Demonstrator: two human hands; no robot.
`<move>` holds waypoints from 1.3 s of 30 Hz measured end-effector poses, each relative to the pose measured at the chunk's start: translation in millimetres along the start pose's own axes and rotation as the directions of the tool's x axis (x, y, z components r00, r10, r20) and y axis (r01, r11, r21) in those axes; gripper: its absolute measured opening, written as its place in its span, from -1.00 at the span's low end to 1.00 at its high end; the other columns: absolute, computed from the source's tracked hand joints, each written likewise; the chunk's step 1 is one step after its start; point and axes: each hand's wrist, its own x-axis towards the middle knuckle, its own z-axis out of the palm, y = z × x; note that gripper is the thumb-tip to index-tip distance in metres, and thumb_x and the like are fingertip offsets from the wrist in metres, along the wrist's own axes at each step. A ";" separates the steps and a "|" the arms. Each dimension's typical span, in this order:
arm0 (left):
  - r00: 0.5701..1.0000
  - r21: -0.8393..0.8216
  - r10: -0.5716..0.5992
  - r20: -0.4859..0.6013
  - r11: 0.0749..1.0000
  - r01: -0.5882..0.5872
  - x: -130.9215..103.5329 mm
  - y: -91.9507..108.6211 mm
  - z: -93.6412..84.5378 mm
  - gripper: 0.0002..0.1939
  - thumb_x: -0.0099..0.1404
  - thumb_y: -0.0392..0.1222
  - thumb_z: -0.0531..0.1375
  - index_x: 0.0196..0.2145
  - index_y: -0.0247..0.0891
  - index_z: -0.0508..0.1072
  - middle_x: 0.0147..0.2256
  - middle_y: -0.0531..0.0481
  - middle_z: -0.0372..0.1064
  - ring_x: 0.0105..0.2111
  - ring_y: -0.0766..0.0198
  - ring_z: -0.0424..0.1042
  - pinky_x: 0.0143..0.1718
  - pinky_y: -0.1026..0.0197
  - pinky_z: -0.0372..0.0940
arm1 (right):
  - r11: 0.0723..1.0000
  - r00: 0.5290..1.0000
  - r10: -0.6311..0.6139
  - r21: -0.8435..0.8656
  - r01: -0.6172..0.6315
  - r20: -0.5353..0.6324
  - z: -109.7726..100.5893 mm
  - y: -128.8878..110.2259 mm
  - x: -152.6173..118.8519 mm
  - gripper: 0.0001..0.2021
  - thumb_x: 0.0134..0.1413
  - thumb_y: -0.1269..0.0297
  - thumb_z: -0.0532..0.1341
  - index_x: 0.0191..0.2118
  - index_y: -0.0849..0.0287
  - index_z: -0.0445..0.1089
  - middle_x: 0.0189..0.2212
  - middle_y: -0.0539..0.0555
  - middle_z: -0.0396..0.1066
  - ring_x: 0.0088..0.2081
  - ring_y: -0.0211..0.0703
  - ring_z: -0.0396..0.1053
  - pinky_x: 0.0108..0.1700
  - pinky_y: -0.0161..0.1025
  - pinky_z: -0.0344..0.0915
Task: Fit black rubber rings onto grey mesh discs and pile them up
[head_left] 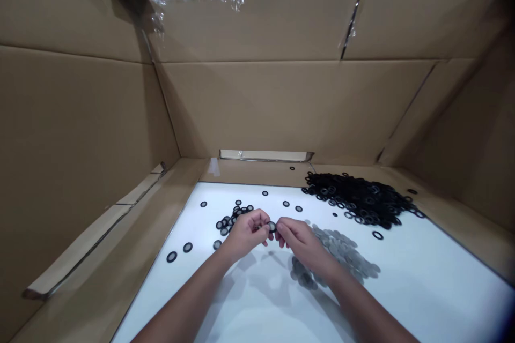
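Between my two hands, above the white board, is a small black ring with a grey disc in its centre (272,226). My left hand (250,231) pinches its left edge with thumb and forefinger. The fingers of my right hand (295,236) are closed on its right edge. Behind and left of my left hand lies a cluster of black-rimmed discs (229,220). Under and beyond my right forearm spreads a pile of thin grey translucent discs (346,252). A large heap of black rings (362,198) sits at the back right.
Cardboard walls (265,107) stand around the white board (257,305). Single black-rimmed discs (171,256) lie at the left, with others near the back. A loose black ring (377,235) rests in front of the heap. A slot (265,155) opens low in the back wall.
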 end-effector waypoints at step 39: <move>0.982 -0.185 -0.147 0.119 0.969 0.167 -2.5 13.2 4.5 -0.75 0.18 -0.11 0.34 -0.38 -0.32 0.39 -0.43 -0.06 0.54 -0.39 0.25 0.54 -0.25 0.16 0.45 | 0.920 0.963 -0.252 -0.332 0.206 -0.100 5.5 4.6 -3.2 -0.68 0.36 0.29 -0.03 -0.47 0.13 0.20 -0.53 -0.04 0.27 -0.49 -0.26 0.22 -0.40 -0.30 0.10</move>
